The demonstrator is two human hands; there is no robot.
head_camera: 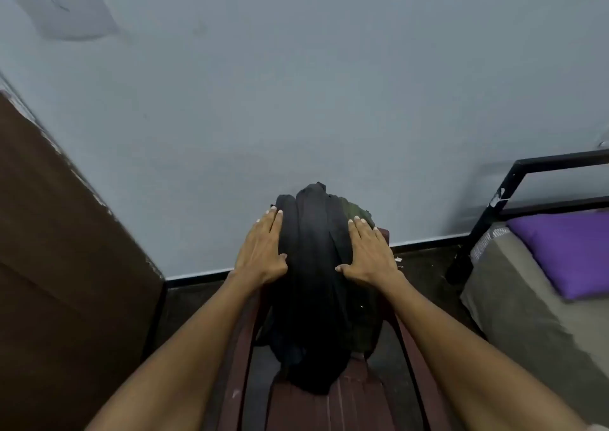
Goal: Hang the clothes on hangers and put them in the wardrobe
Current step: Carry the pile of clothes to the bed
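Observation:
A pile of dark clothes (pixel 313 266) is draped over the back of a maroon plastic chair (pixel 356 397) and hangs down onto its seat. A green garment (pixel 361 211) peeks out at the pile's upper right. My left hand (pixel 263 249) lies flat on the left side of the pile with its fingers straight. My right hand (pixel 369 252) lies flat on the right side in the same way. Neither hand grips the fabric. No hanger is in view.
A brown wooden panel (pixel 66 249), perhaps a wardrobe or a door, stands at the left. A black metal bed frame (pixel 494 200) with a grey mattress (pixel 514 298) and a purple pillow (pixel 573 252) is at the right. The grey wall (pixel 296 84) is close behind the chair.

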